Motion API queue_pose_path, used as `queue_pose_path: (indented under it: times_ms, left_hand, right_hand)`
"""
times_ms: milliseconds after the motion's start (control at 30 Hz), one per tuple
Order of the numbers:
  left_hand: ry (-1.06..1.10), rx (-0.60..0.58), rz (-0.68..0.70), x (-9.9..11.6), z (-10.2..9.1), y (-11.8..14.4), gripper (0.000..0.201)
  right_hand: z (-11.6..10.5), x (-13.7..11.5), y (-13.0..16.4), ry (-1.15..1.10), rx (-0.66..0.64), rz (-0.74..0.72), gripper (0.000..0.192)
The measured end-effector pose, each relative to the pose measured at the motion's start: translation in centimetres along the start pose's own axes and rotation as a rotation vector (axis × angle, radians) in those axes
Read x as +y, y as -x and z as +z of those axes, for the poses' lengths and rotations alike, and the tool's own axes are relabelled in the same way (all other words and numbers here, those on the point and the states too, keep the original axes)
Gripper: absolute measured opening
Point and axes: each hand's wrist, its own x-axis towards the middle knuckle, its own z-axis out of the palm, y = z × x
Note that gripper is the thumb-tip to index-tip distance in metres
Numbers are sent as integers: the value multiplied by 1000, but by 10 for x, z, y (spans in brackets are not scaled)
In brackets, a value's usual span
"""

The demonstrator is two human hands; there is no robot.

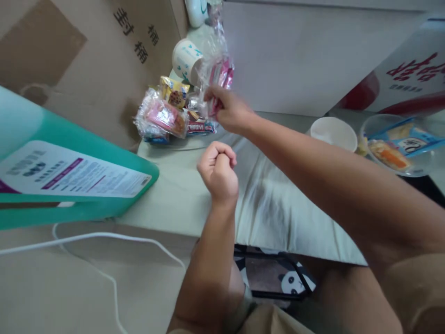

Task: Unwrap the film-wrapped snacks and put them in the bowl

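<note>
My right hand reaches to the back of the cloth-covered surface. Its fingers pinch a clear plastic wrapper with pink print, a snack packet by its look, slightly blurred. Left of it lies a pile of wrapped snacks: a yellow cookie packet, a pink-labelled clear packet and a red-and-blue bar wrapper. A white paper cup with teal marks lies tipped behind them. My left hand is curled into a fist above the cloth, nearer to me, and nothing shows in it.
A large jug of green liquid stands at left, before a cardboard box. To the right are a white round container and a clear bowl holding snack packets. A white cable hangs below the cloth-covered surface.
</note>
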Motion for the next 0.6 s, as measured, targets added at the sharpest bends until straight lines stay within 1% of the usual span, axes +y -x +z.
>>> queue_pose_path:
  times_ms: [33, 100, 133, 167, 200, 233, 267, 300, 333, 367, 400, 433, 467, 500, 533, 567, 600]
  left_hand:
    - [5, 27, 43, 4, -2, -1, 12]
    - [10, 74, 81, 10, -6, -3, 13]
    - [13, 76, 63, 9, -7, -3, 14]
    - [14, 56, 11, 7, -7, -3, 14]
    - [11, 14, -77, 2, -6, -1, 12]
    - [5, -50, -198, -5, -4, 2, 10]
    - [-2, -138, -339, -12, -1, 7, 10]
    - [-7, -250, -479, -19, 2, 13, 15]
    - [-6, -388, -596, -25, 6, 21, 24]
    - [5, -536, -671, -30, 10, 28, 33]
    - [26, -675, -695, -34, 13, 35, 41]
    - [48, -791, -676, -36, 16, 41, 48]
    - [63, -872, -630, -38, 18, 46, 54]
    - [69, -921, -576, -39, 21, 48, 58]
    - [63, -945, -529, -40, 23, 50, 61]
    - [44, -960, -493, -42, 25, 50, 61]
    - [12, -971, -464, -45, 27, 49, 58]
  right_hand:
    - [-10, 2, 23, -32, -5, -29, 36]
    - [-33, 12, 79, -251, -29, -107, 36]
    - [-44, 18, 110, -334, -52, -112, 34]
    - [-54, 26, 141, -404, -76, -102, 28]
    - [-62, 35, 171, -464, -88, -71, 21]
    - [-69, 44, 198, -520, -70, -24, 15]
    - [-74, 52, 222, -580, -45, 17, 12]
    - [-77, 60, 241, -644, -34, 45, 10]
    - [-80, 66, 256, -695, -36, 70, 10]
    - [-82, 71, 266, -735, -60, 79, 10]
    - [-85, 75, 271, -763, -98, 75, 9]
    - [-88, 79, 273, -774, -143, 63, 7]
    - [-92, 82, 273, -770, -191, 48, 5]
    - [-96, 86, 272, -754, -234, 31, 3]
    - [-101, 89, 270, -727, -275, 14, 6]
    - [-104, 93, 268, -692, -311, 1, 10]
    - [-107, 98, 267, -653, -339, -8, 13]
